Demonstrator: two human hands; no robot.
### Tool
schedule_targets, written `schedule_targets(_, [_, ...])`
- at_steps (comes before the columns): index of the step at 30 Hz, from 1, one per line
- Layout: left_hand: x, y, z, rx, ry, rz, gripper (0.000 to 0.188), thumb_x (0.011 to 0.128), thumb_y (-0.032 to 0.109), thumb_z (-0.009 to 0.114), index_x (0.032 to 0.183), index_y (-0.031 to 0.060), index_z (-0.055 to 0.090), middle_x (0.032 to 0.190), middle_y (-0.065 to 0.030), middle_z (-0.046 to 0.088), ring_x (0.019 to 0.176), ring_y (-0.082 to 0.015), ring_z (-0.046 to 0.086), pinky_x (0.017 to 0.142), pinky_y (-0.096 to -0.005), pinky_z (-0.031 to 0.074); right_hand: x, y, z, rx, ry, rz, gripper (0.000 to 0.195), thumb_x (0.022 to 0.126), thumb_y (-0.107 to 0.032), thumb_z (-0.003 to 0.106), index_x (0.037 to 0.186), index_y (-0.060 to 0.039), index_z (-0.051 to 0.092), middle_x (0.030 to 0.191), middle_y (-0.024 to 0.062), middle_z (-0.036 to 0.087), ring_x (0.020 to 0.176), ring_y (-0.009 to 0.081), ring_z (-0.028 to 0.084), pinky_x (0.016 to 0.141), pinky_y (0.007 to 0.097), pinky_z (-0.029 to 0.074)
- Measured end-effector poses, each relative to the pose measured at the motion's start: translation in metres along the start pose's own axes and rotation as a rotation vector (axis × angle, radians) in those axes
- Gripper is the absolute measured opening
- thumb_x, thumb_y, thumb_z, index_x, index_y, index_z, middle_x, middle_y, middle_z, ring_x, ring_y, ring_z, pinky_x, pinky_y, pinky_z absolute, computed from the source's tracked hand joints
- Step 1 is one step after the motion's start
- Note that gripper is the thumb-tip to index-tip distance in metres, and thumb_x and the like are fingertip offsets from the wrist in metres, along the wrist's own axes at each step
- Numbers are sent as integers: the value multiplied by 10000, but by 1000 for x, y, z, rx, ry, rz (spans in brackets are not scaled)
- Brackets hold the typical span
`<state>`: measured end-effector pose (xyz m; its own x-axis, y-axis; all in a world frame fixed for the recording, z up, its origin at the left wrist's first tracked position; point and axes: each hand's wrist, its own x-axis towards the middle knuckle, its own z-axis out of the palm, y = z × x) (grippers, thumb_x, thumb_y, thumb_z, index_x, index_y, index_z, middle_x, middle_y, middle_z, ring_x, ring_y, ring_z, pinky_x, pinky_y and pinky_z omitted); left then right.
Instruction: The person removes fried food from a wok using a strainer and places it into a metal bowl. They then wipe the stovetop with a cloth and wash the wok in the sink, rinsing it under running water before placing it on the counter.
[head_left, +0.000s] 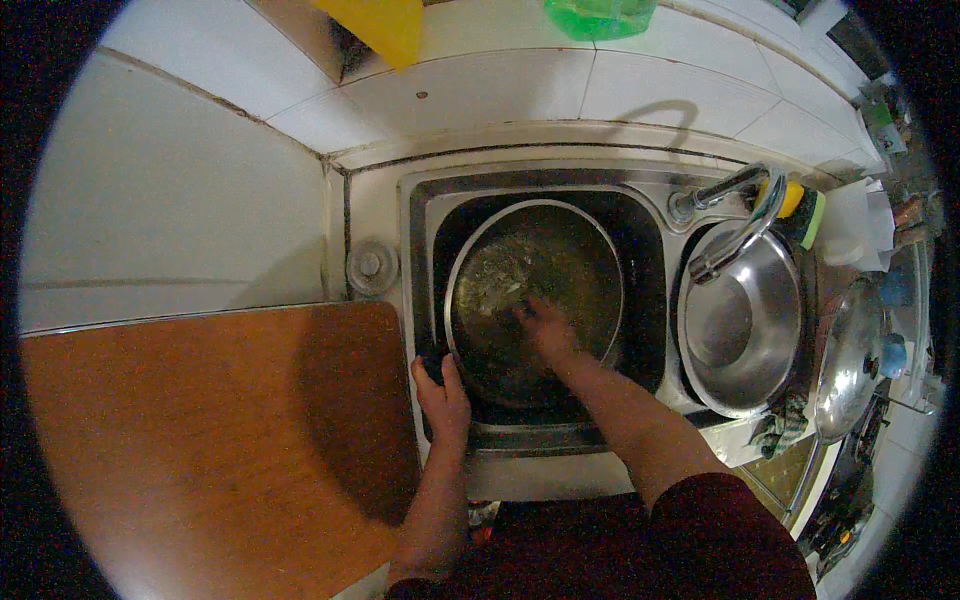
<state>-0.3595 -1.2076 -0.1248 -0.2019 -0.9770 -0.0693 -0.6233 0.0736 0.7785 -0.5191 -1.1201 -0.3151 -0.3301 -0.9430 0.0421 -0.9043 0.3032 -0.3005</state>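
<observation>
A large round pan (609, 330) sits in the left basin of a stainless steel sink (525, 439). Its inside looks dark and wet, with pale flecks and glints towards the left. At the pan's near left side, my left hand (444, 397) grips its black handle (433, 363), thumb along one side. My right hand (553, 334) reaches down inside the pan from the near right. Its fingertips are blurred and dark, so whether they hold anything is unclear.
A metal bowl (772, 337) occupies the right basin beneath a chrome faucet (750, 240). Behind it lies a yellow-and-green sponge (812, 219). A glass lid (847, 367) stands farther right. A drain plug (372, 266) rests left of the sink, beyond a brown wooden countertop (187, 420).
</observation>
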Motion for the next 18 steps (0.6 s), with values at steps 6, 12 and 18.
schedule_targets(6, [2, -2, 2, -15, -29, -42, 424, 877, 271, 529, 1147, -32, 405, 914, -191, 577, 810, -283, 568, 727, -356, 454, 73, 66, -11, 1204, 331, 1117, 466, 720, -51, 674, 1145, -63, 485, 1138, 122, 518, 972, 301, 546, 736, 383, 492])
schedule_targets(12, [1, -9, 6, 88, -37, -48, 461, 875, 283, 530, 1168, -46, 393, 957, -200, 566, 846, -307, 559, 749, -369, 448, 144, -19, -48, 1728, 397, 716, 432, 728, 13, 638, 1118, -79, 476, 1006, 103, 551, 947, 244, 544, 741, 331, 481])
schedule_targets(18, [-3, -8, 4, 19, -28, -142, 494, 867, 297, 549, 1173, -58, 392, 997, -192, 562, 875, -295, 549, 783, -362, 437, -4, -16, -8, 776, -417, -243, 397, 666, 24, 615, 1036, -118, 585, 1053, 115, 565, 1023, 301, 513, 862, 401, 428])
